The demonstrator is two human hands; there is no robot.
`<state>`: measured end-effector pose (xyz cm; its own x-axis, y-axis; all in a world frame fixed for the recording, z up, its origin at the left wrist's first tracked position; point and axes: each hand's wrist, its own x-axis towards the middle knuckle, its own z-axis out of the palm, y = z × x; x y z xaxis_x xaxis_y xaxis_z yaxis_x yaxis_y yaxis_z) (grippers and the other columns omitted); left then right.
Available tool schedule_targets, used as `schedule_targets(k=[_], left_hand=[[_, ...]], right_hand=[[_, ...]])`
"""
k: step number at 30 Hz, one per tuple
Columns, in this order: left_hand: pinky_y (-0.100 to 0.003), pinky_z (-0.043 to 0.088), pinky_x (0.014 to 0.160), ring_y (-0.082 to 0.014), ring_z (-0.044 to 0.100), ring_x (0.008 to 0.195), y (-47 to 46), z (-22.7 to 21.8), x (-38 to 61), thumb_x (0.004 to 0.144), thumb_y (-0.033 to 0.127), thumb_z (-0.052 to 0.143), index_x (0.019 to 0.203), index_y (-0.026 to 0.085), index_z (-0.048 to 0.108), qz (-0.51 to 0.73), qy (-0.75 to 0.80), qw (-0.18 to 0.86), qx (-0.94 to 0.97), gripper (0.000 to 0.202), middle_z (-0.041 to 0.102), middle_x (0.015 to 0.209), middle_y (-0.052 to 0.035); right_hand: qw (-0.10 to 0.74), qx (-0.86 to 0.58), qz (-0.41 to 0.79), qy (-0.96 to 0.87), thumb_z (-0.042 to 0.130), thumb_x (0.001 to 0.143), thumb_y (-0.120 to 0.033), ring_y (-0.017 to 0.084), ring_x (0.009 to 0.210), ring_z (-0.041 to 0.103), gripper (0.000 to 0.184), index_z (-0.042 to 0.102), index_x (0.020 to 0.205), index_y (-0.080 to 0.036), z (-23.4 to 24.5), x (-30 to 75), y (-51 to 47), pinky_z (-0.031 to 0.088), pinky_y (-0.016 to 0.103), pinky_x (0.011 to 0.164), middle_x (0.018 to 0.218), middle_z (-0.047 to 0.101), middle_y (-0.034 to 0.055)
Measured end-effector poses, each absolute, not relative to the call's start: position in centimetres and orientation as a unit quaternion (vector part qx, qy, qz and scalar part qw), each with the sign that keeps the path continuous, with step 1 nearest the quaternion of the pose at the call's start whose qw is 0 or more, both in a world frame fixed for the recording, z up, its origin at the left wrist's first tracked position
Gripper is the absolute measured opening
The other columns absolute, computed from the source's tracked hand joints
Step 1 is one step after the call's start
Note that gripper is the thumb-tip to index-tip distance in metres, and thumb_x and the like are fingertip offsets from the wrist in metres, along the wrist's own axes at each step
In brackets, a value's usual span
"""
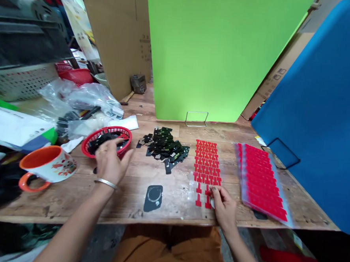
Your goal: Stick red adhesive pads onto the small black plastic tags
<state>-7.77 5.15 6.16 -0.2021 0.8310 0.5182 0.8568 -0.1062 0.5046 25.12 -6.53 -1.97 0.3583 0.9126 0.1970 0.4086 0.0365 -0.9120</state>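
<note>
My left hand (110,162) is over the near rim of a red plastic basket (128,146) holding dark flat pieces. Its thumb is stretched away from the fingers, and nothing shows in its grip. My right hand (226,209) is pinched at the lower right corner of a clear sheet of red T-shaped stickers (207,162). A small whitish thing shows by its fingertips, too hidden to name. Between the hands lies a heap of small black flat pieces (164,144). Closer to me is a dark card with a ring on it (153,198).
A stack of red sticker sheets (263,180) lies at the right. An orange and white mug (58,167) stands at the left, near plastic bags (88,96). Behind stand a green board (221,54), a blue board (321,116) and cardboard (118,36).
</note>
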Motion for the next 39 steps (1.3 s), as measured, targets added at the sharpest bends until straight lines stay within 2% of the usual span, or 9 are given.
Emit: schedule_targets(k=[3, 5, 9, 15, 21, 25, 29, 34, 39], left_hand=[[-0.041, 0.038, 0.084, -0.0268, 0.051, 0.089, 4.2, 4.0, -4.0, 0.071, 0.044, 0.06, 0.09, 0.017, 0.053, -0.312, -0.657, -0.051, -0.685, 0.034, 0.057, 0.087, -0.0095], [-0.039, 0.039, 0.08, -0.0258, 0.051, 0.086, 3.8, 2.3, -0.9, 0.069, 0.048, 0.06, 0.087, 0.018, 0.051, -0.273, -0.635, -0.099, -0.716, 0.036, 0.055, 0.082, -0.0076], [-0.036, 0.038, 0.081, -0.025, 0.05, 0.09, 4.1, 0.6, 3.3, 0.068, 0.046, 0.061, 0.088, 0.016, 0.05, -0.232, -0.647, -0.11, -0.718, 0.037, 0.054, 0.089, -0.0086], [-0.031, 0.039, 0.078, -0.0223, 0.056, 0.088, 4.9, 1.5, 2.7, 0.074, 0.023, 0.057, 0.093, 0.017, 0.059, -0.197, -0.667, -0.151, -0.703, 0.02, 0.062, 0.091, -0.0103], [-0.028, 0.041, 0.079, -0.0196, 0.06, 0.087, 1.7, 1.9, 2.3, 0.082, 0.025, 0.046, 0.089, 0.024, 0.066, -0.203, -0.607, -0.189, -0.745, 0.021, 0.068, 0.091, -0.005], [-0.029, 0.041, 0.08, -0.0196, 0.059, 0.087, -1.3, 1.2, 4.1, 0.085, 0.026, 0.041, 0.091, 0.022, 0.065, -0.23, -0.533, -0.182, -0.794, 0.025, 0.067, 0.091, -0.0064], [-0.03, 0.041, 0.082, -0.0201, 0.057, 0.088, -2.4, 0.2, 4.7, 0.086, 0.024, 0.04, 0.094, 0.02, 0.062, -0.232, -0.52, -0.155, -0.807, 0.024, 0.065, 0.091, -0.0075], [-0.03, 0.043, 0.079, -0.0183, 0.057, 0.085, -2.0, -1.2, 4.1, 0.084, 0.019, 0.045, 0.094, 0.019, 0.061, -0.279, -0.503, -0.157, -0.803, 0.019, 0.064, 0.088, -0.0056], [-0.029, 0.044, 0.075, -0.018, 0.057, 0.08, -1.7, -1.3, 4.0, 0.083, 0.019, 0.047, 0.09, 0.019, 0.062, -0.276, -0.504, -0.158, -0.803, 0.016, 0.063, 0.081, -0.0046]], right_hand=[[0.503, -0.644, 0.241, -0.524, 0.045, 0.083, -0.039, 0.018, 0.07, 0.057, 0.027, 0.061, 0.081, -0.018, -2.3, 25.0, -6.6, 0.043, 0.027, 0.066, 0.072, 0.062, 0.0029], [0.5, -0.64, 0.229, -0.537, 0.044, 0.083, -0.038, 0.019, 0.071, 0.057, 0.026, 0.061, 0.081, -0.018, -2.3, 24.9, -6.6, 0.043, 0.028, 0.067, 0.074, 0.063, 0.0033], [0.499, -0.625, 0.211, -0.562, 0.044, 0.084, -0.037, 0.018, 0.072, 0.056, 0.026, 0.061, 0.079, -0.018, -2.1, 24.7, -6.7, 0.043, 0.028, 0.067, 0.074, 0.062, 0.0037], [0.492, -0.611, 0.213, -0.583, 0.044, 0.085, -0.036, 0.019, 0.072, 0.056, 0.025, 0.06, 0.078, -0.018, -2.4, 24.8, -6.8, 0.043, 0.029, 0.068, 0.075, 0.062, 0.0037], [0.498, -0.597, 0.215, -0.591, 0.045, 0.085, -0.033, 0.019, 0.074, 0.055, 0.021, 0.059, 0.079, -0.018, -2.7, 25.0, -6.8, 0.042, 0.03, 0.07, 0.078, 0.06, 0.0042], [0.495, -0.596, 0.185, -0.604, 0.045, 0.085, -0.029, 0.019, 0.076, 0.054, 0.019, 0.06, 0.081, -0.019, -2.1, 24.8, -6.7, 0.043, 0.032, 0.071, 0.079, 0.06, 0.0047], [0.432, -0.586, 0.139, -0.671, 0.045, 0.085, -0.023, 0.02, 0.084, 0.052, 0.017, 0.062, 0.087, -0.02, -0.8, 23.7, -6.6, 0.042, 0.036, 0.077, 0.083, 0.06, 0.0058], [0.327, -0.552, 0.087, -0.762, 0.045, 0.084, -0.015, 0.024, 0.1, 0.045, 0.037, 0.05, 0.119, -0.021, 0.2, 21.4, -5.7, 0.041, 0.041, 0.083, 0.104, 0.055, 0.0106], [0.268, -0.532, 0.06, -0.801, 0.046, 0.084, -0.014, 0.027, 0.109, 0.039, 0.039, 0.049, 0.121, -0.025, -0.3, 20.4, -4.6, 0.04, 0.045, 0.085, 0.11, 0.054, 0.0102]])
